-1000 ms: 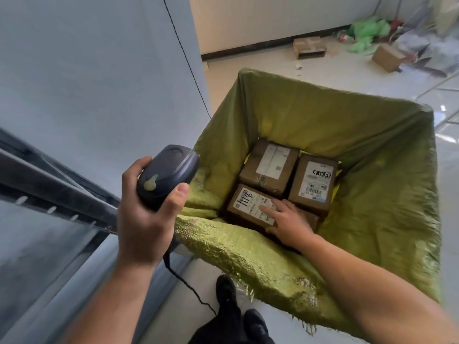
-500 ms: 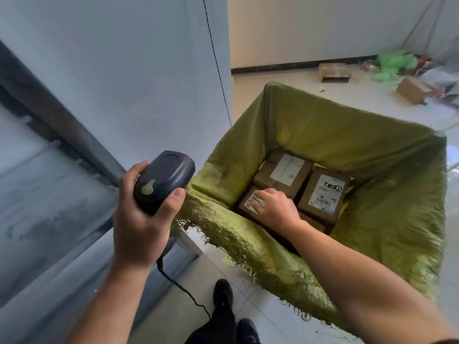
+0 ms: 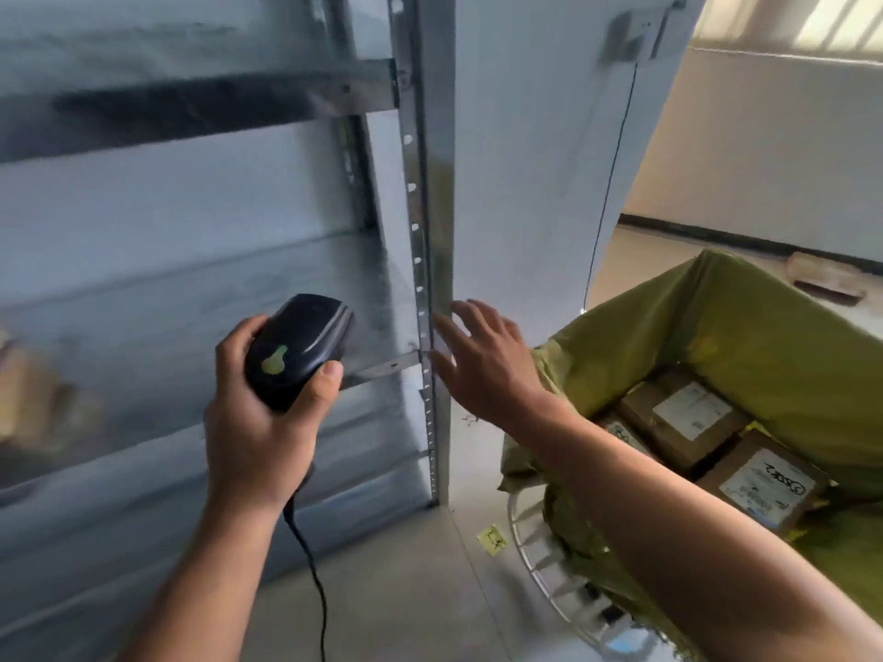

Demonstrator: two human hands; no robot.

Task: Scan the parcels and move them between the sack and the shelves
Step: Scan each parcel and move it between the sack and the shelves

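Observation:
My left hand (image 3: 253, 422) grips a black corded barcode scanner (image 3: 298, 351) in front of the grey metal shelves (image 3: 191, 260). Empty, with fingers spread, my right hand (image 3: 487, 360) hovers beside the shelf's upright post (image 3: 432, 231), to the left of the sack. The green woven sack (image 3: 745, 327) stands open at the right. Inside it lie brown cardboard parcels with white labels: one at the back (image 3: 683, 418), one at the front (image 3: 764, 484), and a third (image 3: 626, 434) partly hidden by my forearm.
The shelves are blurred; a brownish shape (image 3: 33, 398) sits on one at the far left. A yellow note (image 3: 492, 538) lies on the floor by a round wire frame (image 3: 540, 561) under the sack. A cardboard box (image 3: 829, 277) lies by the far wall.
My right hand has let go of the parcel and come out of the sack, moving left toward the shelf post. The view has swung left and up to the shelves.

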